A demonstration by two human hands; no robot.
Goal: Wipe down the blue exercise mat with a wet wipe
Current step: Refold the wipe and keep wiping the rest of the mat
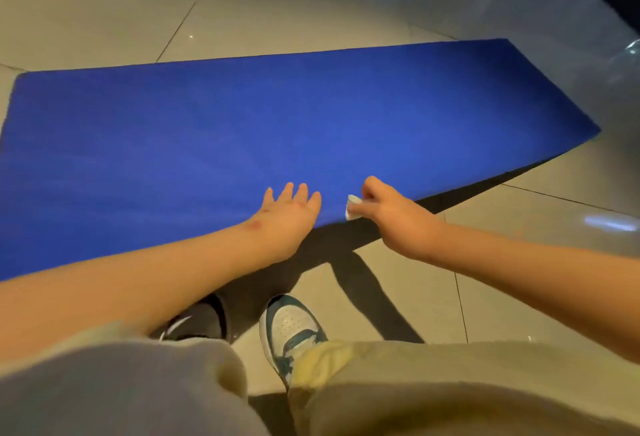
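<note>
**Wipe held at the near edge, with the mat lying ahead and to both sides**

One blue mat (242, 130) is spread on the tiled floor (104, 2). Its long axis runs from left to right across the view, and the right end is tilted a little away. One small white wipe (352, 207) is pinched in the right hand (391, 217), whose fingers (372, 189) are curled round it. The wipe is held at the near long edge of the mat, somewhat right of the middle of the view. Whether it is pressed onto the surface or held just above it cannot be told.

From the wipe, nearly all of the mat lies forward and to the left, and a shorter stretch runs off to the right corner. A stroke along the long axis is therefore judged the likely next move. The right hand is the nearer one for it, since the wipe is already in its grasp.

The left hand (292, 217) is laid flat on the mat just beside the wipe and apart from it, its fingers (301, 193) straight and slightly spread. It is probably there to keep the mat from sliding.

A dark shadow is seen under the near edge to the right, but whether that edge is lifted cannot be told.

Counted: one mat, one wipe, two hands, and two shoes on the floor below — one dark (197, 323), one white and green (291, 328)
</note>
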